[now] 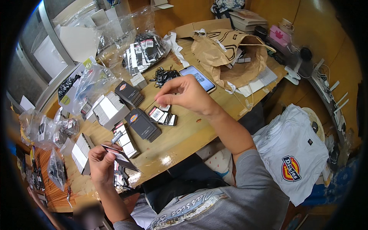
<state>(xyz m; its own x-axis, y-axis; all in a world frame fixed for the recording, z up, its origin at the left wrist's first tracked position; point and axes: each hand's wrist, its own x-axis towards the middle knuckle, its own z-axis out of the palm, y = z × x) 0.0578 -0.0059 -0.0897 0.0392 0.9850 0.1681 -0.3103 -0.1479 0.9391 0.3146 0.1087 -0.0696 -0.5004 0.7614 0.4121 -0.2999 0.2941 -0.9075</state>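
Card tag [125, 160], dark with a pale part, is pinched between thumb and fingers of the left hand [100, 163], over the wooden table [174, 143] near its front edge, toward the left end. The right hand [188, 94] is raised well apart from the left, farther in from that edge, thumb and fingertips drawn close together; whether they grip anything I cannot tell. Below its fingertips lie small barcode labels [167, 119], beside a stack of black cards [143, 125]. A box of white cards [111, 111] stands farther left. Toward the back edge are a phone [207, 85], a heap of black cords [165, 75] and, near the right end, a brown paper bag [211, 51].
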